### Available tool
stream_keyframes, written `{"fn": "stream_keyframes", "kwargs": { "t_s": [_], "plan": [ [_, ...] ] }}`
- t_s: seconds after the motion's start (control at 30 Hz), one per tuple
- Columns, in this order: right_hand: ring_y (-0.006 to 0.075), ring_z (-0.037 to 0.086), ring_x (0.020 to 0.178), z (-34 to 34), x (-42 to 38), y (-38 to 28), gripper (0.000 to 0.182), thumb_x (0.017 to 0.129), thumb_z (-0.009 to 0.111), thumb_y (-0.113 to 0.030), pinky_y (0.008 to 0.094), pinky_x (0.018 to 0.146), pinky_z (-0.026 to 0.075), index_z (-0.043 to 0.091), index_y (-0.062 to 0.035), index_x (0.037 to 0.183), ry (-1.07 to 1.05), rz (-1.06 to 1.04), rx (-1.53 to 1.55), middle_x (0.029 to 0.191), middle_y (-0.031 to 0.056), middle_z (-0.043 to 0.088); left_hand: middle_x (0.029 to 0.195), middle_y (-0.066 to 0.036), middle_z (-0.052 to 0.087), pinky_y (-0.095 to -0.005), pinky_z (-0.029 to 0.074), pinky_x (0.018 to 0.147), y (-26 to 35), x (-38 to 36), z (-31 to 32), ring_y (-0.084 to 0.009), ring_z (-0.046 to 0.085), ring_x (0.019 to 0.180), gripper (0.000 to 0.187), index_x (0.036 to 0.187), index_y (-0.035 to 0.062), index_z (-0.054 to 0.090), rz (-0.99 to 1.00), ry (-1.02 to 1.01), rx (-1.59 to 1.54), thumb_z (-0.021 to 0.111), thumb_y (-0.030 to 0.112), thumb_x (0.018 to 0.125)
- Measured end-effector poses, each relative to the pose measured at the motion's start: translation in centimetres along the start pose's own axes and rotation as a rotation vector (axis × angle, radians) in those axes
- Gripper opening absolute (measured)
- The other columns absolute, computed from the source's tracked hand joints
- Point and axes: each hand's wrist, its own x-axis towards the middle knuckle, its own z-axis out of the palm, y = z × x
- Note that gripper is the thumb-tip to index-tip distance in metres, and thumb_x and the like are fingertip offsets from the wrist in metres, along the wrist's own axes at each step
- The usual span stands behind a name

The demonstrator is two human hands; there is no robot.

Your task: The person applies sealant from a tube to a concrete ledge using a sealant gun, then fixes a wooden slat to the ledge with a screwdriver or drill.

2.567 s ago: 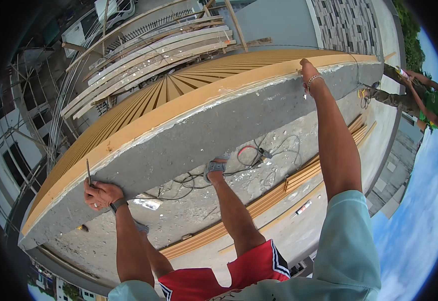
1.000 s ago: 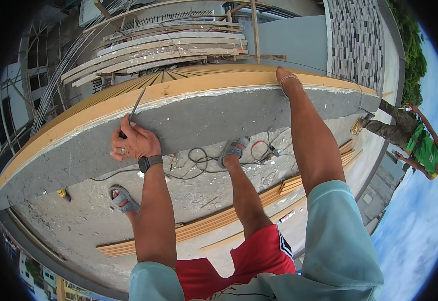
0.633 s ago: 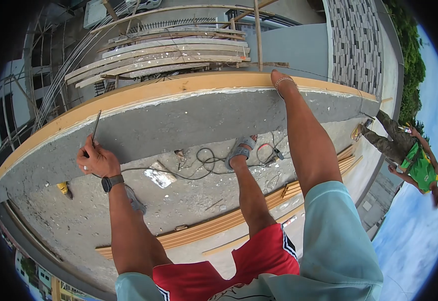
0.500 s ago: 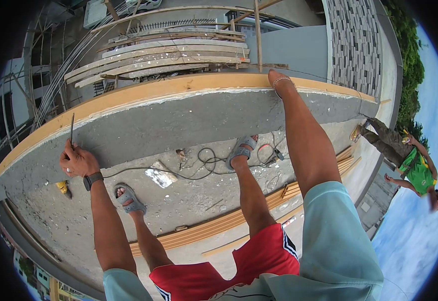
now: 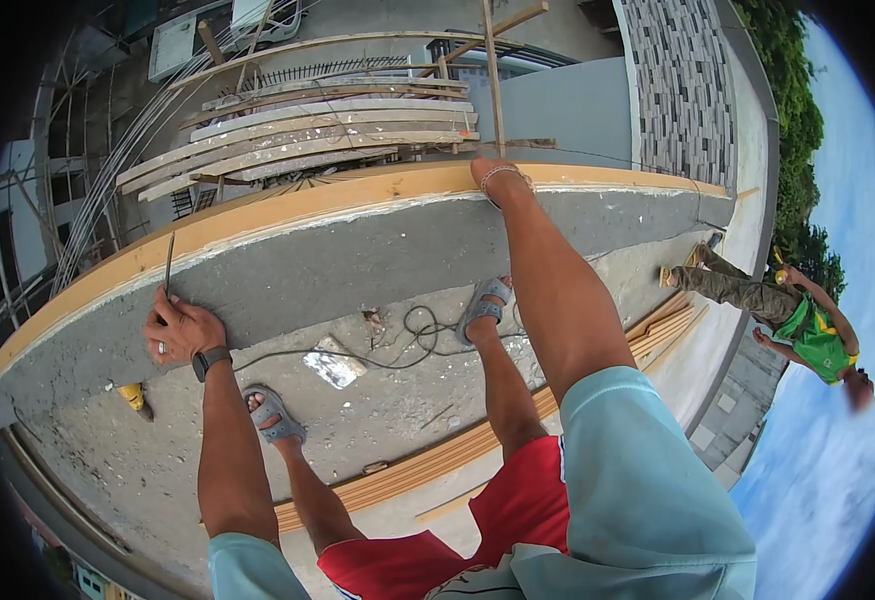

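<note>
My left hand [image 5: 185, 332], wearing a ring and a dark watch, is closed round a thin dark stick-like tool [image 5: 169, 264]. The tool points up across the front face of a grey plastered ledge [image 5: 347, 245], its upper end over the long yellowish wooden board [image 5: 297, 201]. That board runs along the ledge's far edge, with a rough white line where the two meet. Further right, my right hand [image 5: 490, 178], with a chain bracelet at the wrist, is hooked over the board's far edge. Its fingertips are hidden behind the wood.
Below lie a black cable [image 5: 387, 362], a whitish slab [image 5: 335, 362] and stacked wooden strips [image 5: 407, 478]. A yellow boot [image 5: 135, 398] shows under the ledge at left. Beyond the board are weathered planks [image 5: 307, 135]. A person in a green vest [image 5: 817, 340] stands at right.
My right hand has slid left along the board. My left hand has shifted slightly right, still holding the thin tool. The view has moved a little, and the person at right has changed stance.
</note>
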Motion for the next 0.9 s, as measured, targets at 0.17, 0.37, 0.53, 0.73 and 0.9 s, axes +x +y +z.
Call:
{"fn": "stream_keyframes", "kwargs": {
  "t_s": [0.17,0.37,0.53,0.73,0.9],
  "plan": [
    [0.0272,0.033,0.124,-0.3,-4.9,-1.9,0.055,0.085,0.032,-0.041,0.0459,0.095,0.027,0.048,-0.0094,0.126,-0.029,0.003,-0.014,0.134,0.0072,0.042,0.107,-0.008,0.046,-0.0467,0.021,0.091,0.5,0.1,-0.9,-0.0268,0.039,0.102,0.025,0.113,0.0307,0.052,-0.003,-0.041,-0.009,0.046,0.029,0.088],
    [0.0281,0.032,0.125,0.8,-6.7,-2.9,0.056,0.084,0.032,-0.043,0.0454,0.095,0.027,0.048,-0.009,0.126,-0.034,0.031,-0.056,0.133,0.0109,0.042,0.107,-0.009,0.046,-0.046,0.022,0.09,0.8,0.1,-1.1,-0.0264,0.039,0.101,0.026,0.113,0.0307,0.051,-0.005,-0.062,0.003,0.045,0.029,0.088],
    [0.0291,0.029,0.128,1.6,-8.0,-3.8,0.058,0.084,0.031,-0.043,0.048,0.097,0.027,0.047,-0.0076,0.127,-0.012,0.013,-0.077,0.134,0.0127,0.041,0.107,-0.009,0.047,-0.0459,0.021,0.089,0.5,0.2,-0.8,-0.0261,0.039,0.101,0.027,0.114,0.031,0.051,0.006,-0.045,0.014,0.044,0.029,0.088],
    [0.0287,0.033,0.125,3.2,-10.3,-6.1,0.057,0.085,0.031,-0.041,0.0466,0.097,0.027,0.048,-0.0039,0.125,0.011,-0.01,-0.106,0.132,0.0128,0.043,0.108,-0.009,0.047,-0.0456,0.021,0.089,0.6,0.0,-0.9,-0.0256,0.038,0.102,0.027,0.114,0.031,0.051,0.002,-0.076,0.003,0.044,0.029,0.088],
    [0.0267,0.035,0.122,3.0,-12.8,-7.2,0.056,0.085,0.031,-0.04,0.0447,0.094,0.029,0.051,-0.004,0.122,-0.083,-0.098,-0.158,0.13,0.0134,0.044,0.108,-0.008,0.046,-0.0459,0.021,0.089,0.5,-0.1,-0.7,-0.0252,0.038,0.101,0.027,0.114,0.0313,0.051,-0.001,-0.07,-0.004,0.045,0.029,0.088]
  ]
}}
